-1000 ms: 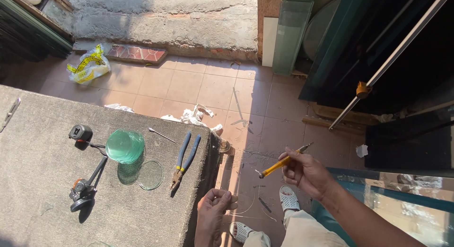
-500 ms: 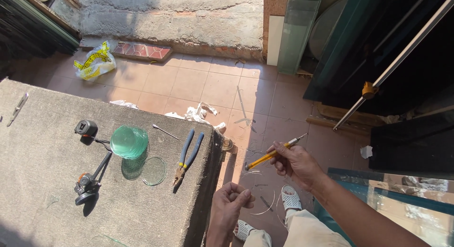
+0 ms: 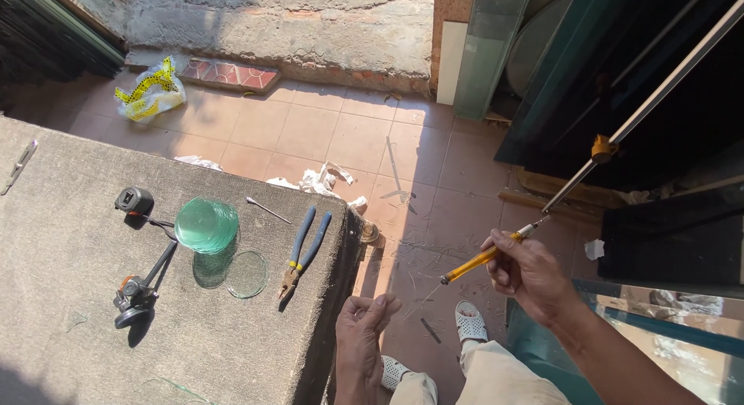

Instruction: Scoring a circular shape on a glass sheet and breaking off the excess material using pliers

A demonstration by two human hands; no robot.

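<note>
A: Holding is confirmed on the right hand (image 3: pixel 531 273): the grip is closed around a glass cutter (image 3: pixel 488 255) with a yellow-amber handle. The tool lies tilted, its metal head toward 2 o'clock and its lower tip toward 8 o'clock, out over the tiled floor (image 3: pixel 325 137).

B: Status of the left hand (image 3: pixel 364 335)?

A: Fingers curled loosely, nothing held; grip empty. It sits at 6 o'clock, just beside the counter's (image 3: pixel 62 250) right edge. Whether it touches that edge cannot be told from this view.

B: Items on the counter?

A: A stack of round green glass discs (image 3: pixel 206 224) near the centre. One single clear disc (image 3: pixel 247 274) lies flat at 4 o'clock from the stack, apart from it. Blue-handled pliers (image 3: pixel 302 250) lie at 3 o'clock from the stack, jaws pointing to 7 o'clock. A thin metal pin (image 3: pixel 267 210) lies just above the pliers. A black tape measure (image 3: pixel 134 199) sits at 9 o'clock from the stack. A black suction-base circle cutter (image 3: pixel 139 285) lies at 7 o'clock from the stack.

B: Floor items?

A: Crumpled white paper (image 3: pixel 318 179) at 12 o'clock from the pliers, a yellow-and-white plastic bag (image 3: pixel 149 95) at 11 o'clock, and glass panes (image 3: pixel 484 52) leaning on the wall at 1 o'clock.
</note>
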